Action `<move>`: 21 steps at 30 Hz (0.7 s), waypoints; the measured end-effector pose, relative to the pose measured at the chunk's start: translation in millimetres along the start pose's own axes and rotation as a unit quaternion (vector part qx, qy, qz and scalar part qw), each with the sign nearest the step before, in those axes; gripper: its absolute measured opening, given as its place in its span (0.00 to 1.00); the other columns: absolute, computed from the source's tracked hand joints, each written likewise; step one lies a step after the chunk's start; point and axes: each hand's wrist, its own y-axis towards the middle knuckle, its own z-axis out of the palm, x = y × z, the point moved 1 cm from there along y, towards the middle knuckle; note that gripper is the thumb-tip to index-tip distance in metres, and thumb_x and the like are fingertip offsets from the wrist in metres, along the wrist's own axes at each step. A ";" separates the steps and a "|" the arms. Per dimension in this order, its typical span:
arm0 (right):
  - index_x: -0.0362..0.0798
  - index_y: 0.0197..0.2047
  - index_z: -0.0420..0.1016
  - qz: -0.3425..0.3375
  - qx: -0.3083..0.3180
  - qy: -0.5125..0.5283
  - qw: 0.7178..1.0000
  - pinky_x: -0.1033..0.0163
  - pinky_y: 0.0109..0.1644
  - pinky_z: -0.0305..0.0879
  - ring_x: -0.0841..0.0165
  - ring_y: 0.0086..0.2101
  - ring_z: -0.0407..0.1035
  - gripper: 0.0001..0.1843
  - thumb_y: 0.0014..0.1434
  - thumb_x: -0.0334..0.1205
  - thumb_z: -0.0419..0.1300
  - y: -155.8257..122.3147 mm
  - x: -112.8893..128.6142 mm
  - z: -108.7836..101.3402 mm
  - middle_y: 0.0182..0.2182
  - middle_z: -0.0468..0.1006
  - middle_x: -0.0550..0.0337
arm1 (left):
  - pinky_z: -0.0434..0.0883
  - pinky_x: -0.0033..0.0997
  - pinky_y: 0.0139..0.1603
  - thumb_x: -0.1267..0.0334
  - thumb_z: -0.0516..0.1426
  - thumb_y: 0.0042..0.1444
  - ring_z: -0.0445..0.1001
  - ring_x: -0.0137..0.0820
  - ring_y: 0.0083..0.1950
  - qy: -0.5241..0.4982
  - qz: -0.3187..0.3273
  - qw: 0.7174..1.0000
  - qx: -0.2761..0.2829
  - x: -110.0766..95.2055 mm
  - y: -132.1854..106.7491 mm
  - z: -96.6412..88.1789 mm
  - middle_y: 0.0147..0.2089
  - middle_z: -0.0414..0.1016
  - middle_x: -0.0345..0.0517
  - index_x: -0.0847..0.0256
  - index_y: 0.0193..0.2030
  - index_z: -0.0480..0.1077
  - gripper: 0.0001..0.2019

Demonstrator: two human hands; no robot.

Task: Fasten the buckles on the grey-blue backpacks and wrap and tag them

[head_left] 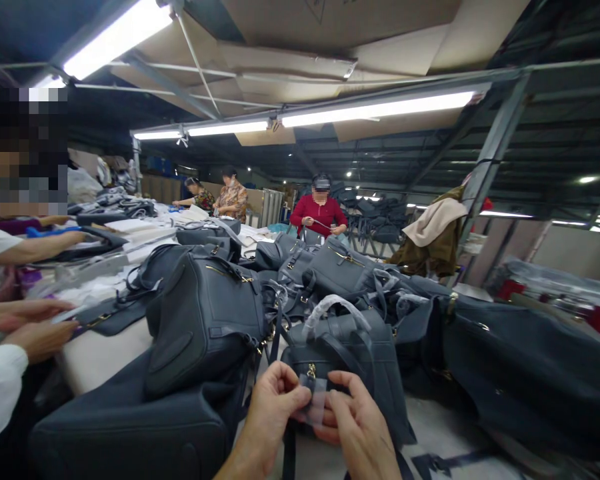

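A dark handbag stands before me, its top handle wrapped in clear film. Between my hands is a small piece of clear plastic film, lying over a dark strap end just below a gold metal clip. My left hand pinches the film's left side between thumb and fingers. On the other side, my right hand closes its thumb and fingers on the film, with the index finger raised and bent. The fingertips partly hide the strap.
More dark bags crowd the table: a large one at left, a pile behind, another at right. A co-worker's hands handle a dark piece at left. A person in red works across the table.
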 end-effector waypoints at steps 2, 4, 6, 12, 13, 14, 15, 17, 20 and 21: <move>0.48 0.44 0.63 0.020 0.009 0.027 0.999 0.59 0.31 0.75 0.58 0.29 0.79 0.21 0.51 0.51 0.60 -0.3 2.2 0.5 0.25 0.81 0.58 | 0.62 0.22 0.21 0.64 0.67 0.30 0.63 0.23 0.21 -0.012 -0.026 0.999 0.016 1.0 1.2 -1.8 0.19 0.66 0.33 0.61 0.25 0.65 0.16; 0.48 0.40 0.65 0.025 0.015 0.027 0.999 0.61 0.29 0.74 0.60 0.27 0.79 0.20 0.49 0.51 0.62 0.4 3.7 1.0 0.23 0.80 0.60 | 0.61 0.21 0.21 0.64 0.66 0.30 0.63 0.22 0.20 -0.007 -0.051 0.998 0.029 2.0 1.8 -3.8 0.20 0.67 0.34 0.63 0.26 0.66 0.16; 0.48 0.36 0.67 0.021 0.023 0.015 0.999 0.64 0.28 0.72 0.62 0.25 0.78 0.20 0.47 0.53 0.64 1.3 4.6 2.5 0.21 0.79 0.61 | 0.60 0.21 0.21 0.63 0.66 0.31 0.62 0.21 0.20 0.012 -0.061 0.997 0.036 3.0 2.2 -5.3 0.20 0.68 0.36 0.63 0.26 0.67 0.15; 0.46 0.31 0.71 0.015 0.033 0.034 0.999 0.67 0.27 0.69 0.64 0.24 0.76 0.24 0.44 0.60 0.67 3.4 0.7 8.5 0.20 0.79 0.61 | 0.58 0.20 0.16 0.52 0.66 0.33 0.60 0.20 0.17 0.065 -0.042 0.997 0.029 3.9 6.9 -2.3 0.18 0.68 0.36 0.63 0.24 0.67 0.19; 0.46 0.32 0.72 0.012 0.029 0.033 0.999 0.67 0.27 0.69 0.64 0.24 0.76 0.25 0.44 0.60 0.67 4.2 -0.2 8.3 0.21 0.79 0.61 | 0.57 0.20 0.14 0.50 0.66 0.33 0.60 0.21 0.16 0.080 -0.035 0.996 0.027 2.8 7.9 -1.3 0.18 0.67 0.36 0.62 0.24 0.66 0.20; 0.46 0.32 0.73 0.011 0.025 0.031 0.999 0.67 0.26 0.69 0.64 0.25 0.76 0.25 0.44 0.61 0.67 5.1 -0.8 7.5 0.21 0.80 0.60 | 0.56 0.20 0.13 0.48 0.66 0.33 0.59 0.21 0.16 0.096 -0.029 0.995 0.026 1.1 8.7 -0.5 0.18 0.67 0.35 0.62 0.24 0.66 0.21; 0.46 0.33 0.74 0.011 0.022 0.029 0.999 0.67 0.26 0.69 0.64 0.25 0.76 0.26 0.45 0.62 0.66 6.0 -1.1 6.3 0.22 0.80 0.60 | 0.56 0.19 0.12 0.46 0.65 0.34 0.59 0.21 0.16 0.112 -0.022 0.993 0.028 -1.0 9.2 0.1 0.18 0.67 0.36 0.62 0.25 0.66 0.22; 0.47 0.31 0.75 0.021 0.034 0.018 0.999 0.65 0.27 0.71 0.62 0.26 0.77 0.27 0.45 0.65 0.65 7.5 -0.5 3.7 0.23 0.81 0.59 | 0.56 0.19 0.11 0.45 0.65 0.35 0.59 0.21 0.16 0.141 -0.016 0.989 0.031 -5.2 9.6 0.4 0.18 0.68 0.36 0.62 0.26 0.66 0.22; 0.48 0.29 0.76 0.030 0.057 -0.016 0.998 0.64 0.28 0.72 0.62 0.27 0.76 0.28 0.46 0.67 0.63 8.2 1.3 1.8 0.23 0.80 0.59 | 0.56 0.18 0.10 0.46 0.65 0.35 0.58 0.20 0.14 0.154 -0.013 0.987 0.033 -7.9 9.6 -0.3 0.17 0.67 0.35 0.62 0.26 0.65 0.22; 0.47 0.30 0.76 0.025 0.054 -0.026 0.998 0.64 0.28 0.71 0.62 0.27 0.75 0.27 0.46 0.66 0.63 8.1 1.5 1.9 0.23 0.80 0.59 | 0.55 0.18 0.10 0.46 0.66 0.35 0.58 0.20 0.14 0.147 -0.011 0.988 0.034 -7.5 9.7 -0.4 0.16 0.67 0.34 0.62 0.26 0.65 0.22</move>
